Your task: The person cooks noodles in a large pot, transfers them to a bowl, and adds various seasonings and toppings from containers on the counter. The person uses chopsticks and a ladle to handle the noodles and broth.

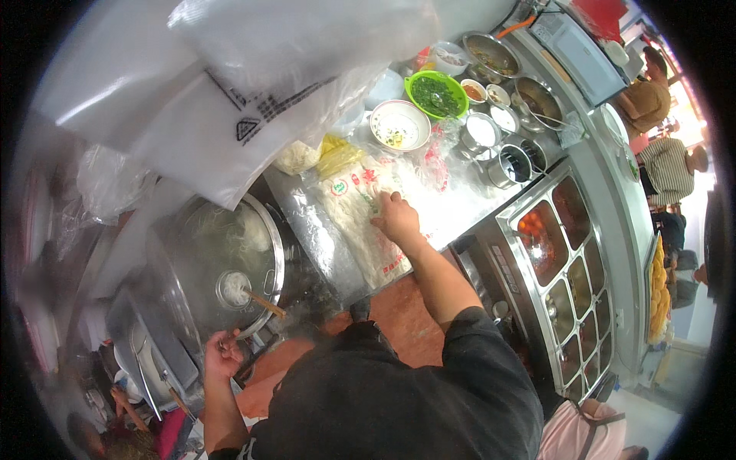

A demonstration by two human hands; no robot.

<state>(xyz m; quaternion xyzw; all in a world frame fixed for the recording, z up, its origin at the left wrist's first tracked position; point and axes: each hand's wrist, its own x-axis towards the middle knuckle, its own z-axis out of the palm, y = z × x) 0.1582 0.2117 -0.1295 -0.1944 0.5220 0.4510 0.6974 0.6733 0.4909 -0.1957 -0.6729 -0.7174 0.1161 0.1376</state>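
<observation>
My right hand [398, 219] touches a printed plastic bag of pale noodles [362, 224] on the steel counter. Its fingers are bent over the bag, and the fingertips are hard to make out. At the lower left, my left hand [223, 352] has curled fingers close to the rim of a large steel pot [280, 259]. Whether it grips anything is unclear. Cloudy liquid steams in the pot. A round strainer with a wooden handle [267, 305] sits in it, holding white noodles [234, 288].
Beyond the bag stand a white bowl [401, 125], a green basket of chopped greens [436, 95] and several steel containers [510, 167]. A sectioned steel food warmer [549, 247] lies to the right. Plastic sheeting [276, 103] hangs at upper left. Other people are at the right and lower left.
</observation>
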